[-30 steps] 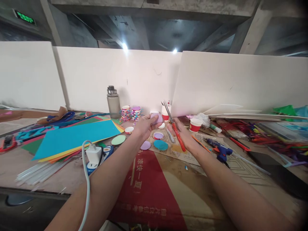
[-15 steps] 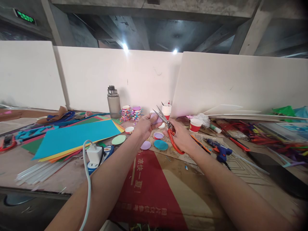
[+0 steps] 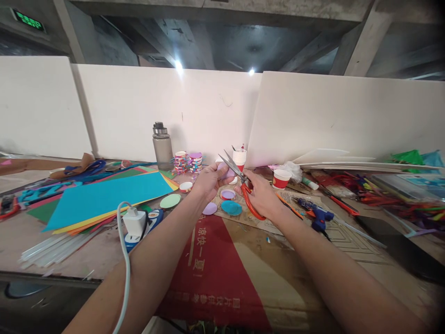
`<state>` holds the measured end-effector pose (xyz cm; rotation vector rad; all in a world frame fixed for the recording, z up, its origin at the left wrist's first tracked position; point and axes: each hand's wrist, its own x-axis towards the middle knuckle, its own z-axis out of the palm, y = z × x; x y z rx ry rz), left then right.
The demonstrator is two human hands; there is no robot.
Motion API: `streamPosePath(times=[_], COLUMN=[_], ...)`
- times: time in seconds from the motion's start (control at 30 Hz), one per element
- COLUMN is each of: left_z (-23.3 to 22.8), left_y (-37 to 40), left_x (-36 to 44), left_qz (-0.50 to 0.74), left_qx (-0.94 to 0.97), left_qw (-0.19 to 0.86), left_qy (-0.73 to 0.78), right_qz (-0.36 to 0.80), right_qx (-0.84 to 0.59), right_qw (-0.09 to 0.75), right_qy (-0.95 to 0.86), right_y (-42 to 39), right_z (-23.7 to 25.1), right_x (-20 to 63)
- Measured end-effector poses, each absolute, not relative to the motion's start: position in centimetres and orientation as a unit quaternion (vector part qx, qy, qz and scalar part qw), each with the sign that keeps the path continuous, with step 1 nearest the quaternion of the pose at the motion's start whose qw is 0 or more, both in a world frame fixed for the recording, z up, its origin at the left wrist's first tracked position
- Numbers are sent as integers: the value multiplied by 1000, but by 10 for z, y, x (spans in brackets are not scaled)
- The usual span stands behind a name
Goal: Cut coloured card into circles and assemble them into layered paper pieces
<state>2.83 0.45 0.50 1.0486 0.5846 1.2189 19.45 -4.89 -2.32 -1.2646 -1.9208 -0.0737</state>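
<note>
With the left hand (image 3: 208, 182) pinching the lilac paper disc (image 3: 225, 172) above the bench at twelve o'clock, the right hand (image 3: 260, 197), fingers closed through the red-handled scissors (image 3: 239, 182), blades parted, should probably turn the disc into short snips.

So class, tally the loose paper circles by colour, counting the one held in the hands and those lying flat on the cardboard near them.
Purple circle, in left hand: 1
Purple circle on cardboard: 1
Green circle: 1
Teal circle: 1
Total: 4
</note>
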Motion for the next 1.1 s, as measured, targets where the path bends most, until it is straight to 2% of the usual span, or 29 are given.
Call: streamPosePath(times=[1.1], left_z=[4], left_y=[5], left_x=[27], left_qz=[525], left_qx=[458], left_qw=[662], left_qy=[277], right_qz=[-15], right_qx=[-505], right_qw=[391], right_qy=[-769], right_y=[-52], right_z=[-24], right_x=[192])
